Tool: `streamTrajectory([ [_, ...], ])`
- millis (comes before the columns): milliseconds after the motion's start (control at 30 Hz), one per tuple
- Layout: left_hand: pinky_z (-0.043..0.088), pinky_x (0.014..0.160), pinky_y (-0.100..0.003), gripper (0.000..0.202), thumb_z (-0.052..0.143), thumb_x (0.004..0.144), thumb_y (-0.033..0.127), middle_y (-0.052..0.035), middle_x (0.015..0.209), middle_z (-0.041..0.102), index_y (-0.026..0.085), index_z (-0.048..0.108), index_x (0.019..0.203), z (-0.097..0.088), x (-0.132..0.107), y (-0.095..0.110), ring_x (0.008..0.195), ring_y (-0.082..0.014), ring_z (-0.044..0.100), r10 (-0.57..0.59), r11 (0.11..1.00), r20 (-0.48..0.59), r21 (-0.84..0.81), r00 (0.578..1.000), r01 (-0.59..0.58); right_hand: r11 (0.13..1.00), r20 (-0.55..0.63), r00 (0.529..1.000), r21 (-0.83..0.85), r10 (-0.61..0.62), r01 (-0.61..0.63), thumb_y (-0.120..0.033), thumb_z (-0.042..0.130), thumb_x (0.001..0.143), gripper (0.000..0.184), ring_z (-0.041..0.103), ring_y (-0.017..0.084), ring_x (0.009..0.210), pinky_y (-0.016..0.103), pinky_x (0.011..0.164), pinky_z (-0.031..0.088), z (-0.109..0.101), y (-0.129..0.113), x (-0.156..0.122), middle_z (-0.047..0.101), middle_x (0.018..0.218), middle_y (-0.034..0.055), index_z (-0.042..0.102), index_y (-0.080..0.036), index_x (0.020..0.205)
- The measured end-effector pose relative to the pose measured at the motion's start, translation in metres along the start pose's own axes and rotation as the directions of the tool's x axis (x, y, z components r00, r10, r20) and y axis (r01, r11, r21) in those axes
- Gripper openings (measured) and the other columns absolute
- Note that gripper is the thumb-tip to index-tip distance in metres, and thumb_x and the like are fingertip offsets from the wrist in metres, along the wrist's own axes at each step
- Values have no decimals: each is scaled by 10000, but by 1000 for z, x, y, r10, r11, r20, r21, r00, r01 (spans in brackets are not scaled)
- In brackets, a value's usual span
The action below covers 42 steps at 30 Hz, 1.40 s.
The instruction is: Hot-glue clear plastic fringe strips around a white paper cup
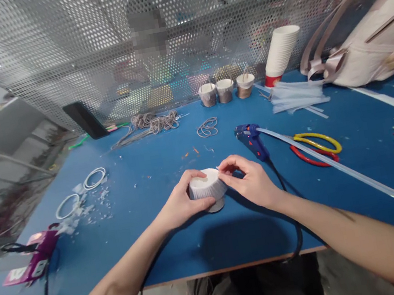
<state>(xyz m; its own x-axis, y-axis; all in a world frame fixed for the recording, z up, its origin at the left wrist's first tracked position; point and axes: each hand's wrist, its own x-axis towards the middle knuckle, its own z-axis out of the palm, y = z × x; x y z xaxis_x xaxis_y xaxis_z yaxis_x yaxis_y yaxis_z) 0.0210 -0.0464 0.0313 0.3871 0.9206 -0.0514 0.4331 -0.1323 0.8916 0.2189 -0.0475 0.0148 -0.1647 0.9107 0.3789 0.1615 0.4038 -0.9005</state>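
Observation:
A white paper cup (207,182), its lower part wrapped in grey cord, is in front of me near the table's front edge. My left hand (185,196) grips it from the left, thumb across the near side and fingers at the rim. On the right, my right hand (248,179) pinches at the cup's rim; what lies between thumb and forefinger is too small to make out. Beyond my right hand lies a blue glue gun (251,140) with a long clear glue stick (362,174) in its back. A loose loop of grey cord (208,128) lies farther back.
Three cord-wrapped cups (225,91) and a stack of paper cups (281,53) stand along the mesh panel (90,59). Glue sticks (296,95), red-and-yellow-handled scissors (319,146) and a bag (366,46) are right. White rings (94,178), a purple power strip (33,257) and a phone (84,120) are left.

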Motion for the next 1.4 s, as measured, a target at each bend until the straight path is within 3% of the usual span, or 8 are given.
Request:
streamTrajectory([
  [367,495,825,-347,656,716,608,213,-80,1130,604,204,495,1226,-7,6,-4,976,-236,588,-10,975,90,-219,996,30,995,103,990,-19,-97,100,-228,572,846,69,583,143,706,294,690,491,-3,-3,-2,662,865,-2,614,-253,895],
  [600,419,988,-383,577,753,600,225,-86,1233,591,227,570,1147,-8,12,-6,1151,-264,537,19,913,55,-407,998,5,993,71,993,-62,-98,103,-232,582,846,81,599,141,688,282,670,505,-5,3,0,671,841,8,619,-230,919],
  [700,440,950,-379,452,723,672,303,-90,1245,587,224,588,1097,-15,14,-5,1134,-254,551,-29,900,-49,-435,998,5,990,-16,994,-100,-104,102,-227,580,848,81,596,134,650,264,628,506,-4,6,0,667,815,12,606,-213,924],
  [800,479,826,-334,275,660,748,325,-62,1061,637,199,604,985,-20,11,0,959,-200,604,-57,946,-309,-321,949,-48,980,-91,984,-139,-154,141,-222,547,873,73,586,131,647,268,636,505,-2,9,-2,653,812,18,582,-209,936],
  [867,482,756,-308,213,637,766,309,-27,908,633,188,600,938,-18,7,5,817,-161,599,-32,980,-404,-193,914,-51,967,-107,972,-170,-211,192,-219,533,883,59,582,135,655,283,665,502,1,10,-3,642,799,19,577,-208,921],
  [1000,489,719,-296,222,615,765,251,-35,939,611,189,581,976,-3,-5,11,834,-160,578,87,996,-284,-3,955,-91,935,-38,951,-203,-306,292,-194,541,882,51,595,143,684,295,693,498,4,7,-7,654,803,27,590,-203,890],
  [1100,491,709,-290,257,599,756,205,-60,1026,582,194,554,1009,5,-8,10,912,-174,560,174,985,-249,68,953,-162,929,-5,947,-196,-320,313,-179,511,899,96,624,149,731,292,706,510,3,4,-9,672,841,30,594,-206,938],
  [1400,465,765,-324,291,520,725,139,-57,1017,585,187,538,1011,0,-7,9,926,-175,555,146,984,-268,134,952,-113,950,-30,961,-158,-276,268,-107,461,895,192,650,140,786,276,708,532,-3,6,-11,668,929,38,586,-198,1009],
])
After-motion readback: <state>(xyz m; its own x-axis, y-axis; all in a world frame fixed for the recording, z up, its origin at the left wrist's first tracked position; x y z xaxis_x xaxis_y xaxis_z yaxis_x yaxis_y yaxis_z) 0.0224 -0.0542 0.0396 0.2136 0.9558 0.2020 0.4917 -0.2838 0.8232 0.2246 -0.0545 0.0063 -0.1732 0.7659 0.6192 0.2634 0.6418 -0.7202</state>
